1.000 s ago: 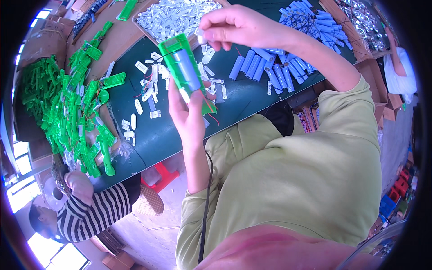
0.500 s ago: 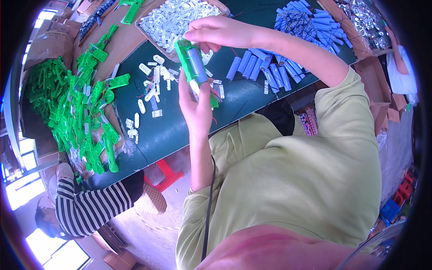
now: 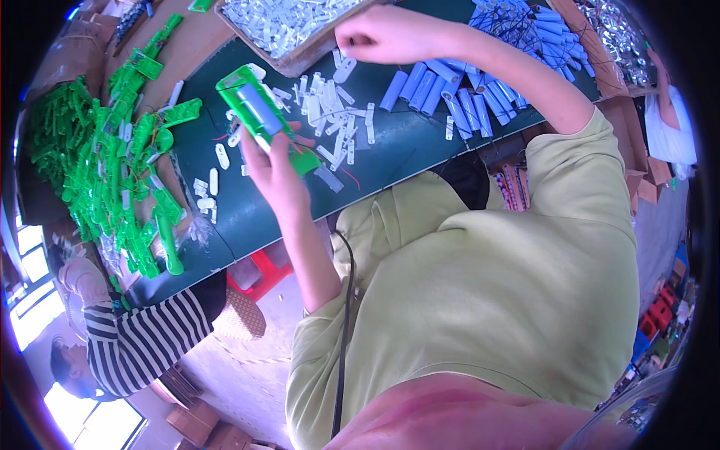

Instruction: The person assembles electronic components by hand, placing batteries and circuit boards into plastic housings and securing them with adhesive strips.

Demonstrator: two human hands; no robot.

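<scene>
My left hand (image 3: 279, 176) is closed around the lower end of a green plastic housing (image 3: 232, 87), holding it tilted above the table. A blue cylindrical battery (image 3: 258, 108) lies inside the housing. My right hand (image 3: 386, 35) is apart from it, over the near right edge of the box of white parts, with its fingers curled together; whatever they hold, if anything, is hidden. Just below those fingers is an oval white piece (image 3: 345, 70). Small white plastic parts (image 3: 330, 101) are scattered on the table to the right of the housing.
A shallow box (image 3: 294, 66) full of white parts stands at the back. Green housings (image 3: 131, 169) are heaped at the left, and blue batteries (image 3: 427, 88) with dark wires at the right. The dark green table (image 3: 259, 217) ends near my lap. A person in striped sleeves (image 3: 154, 337) sits at lower left.
My left hand has carried the green housing leftward, away from my right hand. My right hand has left the housing's top end and moved right and slightly farther away, its fingers now curled.
</scene>
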